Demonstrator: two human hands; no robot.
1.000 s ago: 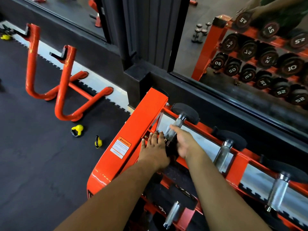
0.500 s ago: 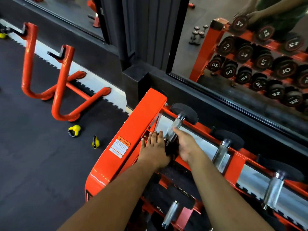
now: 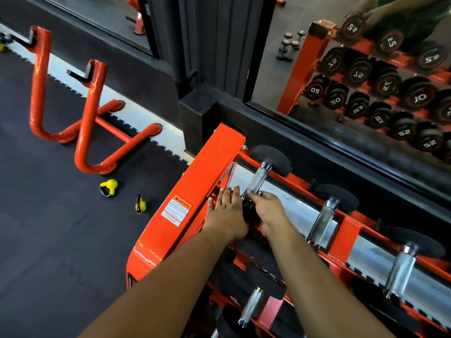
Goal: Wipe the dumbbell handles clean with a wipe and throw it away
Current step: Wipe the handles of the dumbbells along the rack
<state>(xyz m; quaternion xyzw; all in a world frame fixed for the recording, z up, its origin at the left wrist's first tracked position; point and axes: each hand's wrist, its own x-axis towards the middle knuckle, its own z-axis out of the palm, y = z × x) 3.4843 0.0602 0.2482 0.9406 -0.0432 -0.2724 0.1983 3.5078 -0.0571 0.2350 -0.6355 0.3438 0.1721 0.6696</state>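
The leftmost dumbbell lies on the top shelf of the orange rack (image 3: pixel 195 191), and its knurled silver handle (image 3: pixel 256 180) is mostly bare. My right hand (image 3: pixel 268 212) sits at the near end of that handle with the index finger touching the metal; its other fingers and thumb are hidden. My left hand (image 3: pixel 227 215) lies flat with straight fingers beside it, on the rack frame and the dumbbell's near black head. No wipe shows in either hand. More dumbbells with silver handles (image 3: pixel 322 223) (image 3: pixel 400 272) lie to the right.
A lower shelf holds another dumbbell (image 3: pixel 251 306). A wall mirror (image 3: pixel 366 81) behind the rack reflects it. Two small yellow kettlebells (image 3: pixel 109 187) (image 3: pixel 140 204) and an orange tubular stand (image 3: pixel 90 132) are on the dark floor to the left.
My right hand has slid toward me down the handle, baring more of the knurled metal. My left hand has stayed in place.
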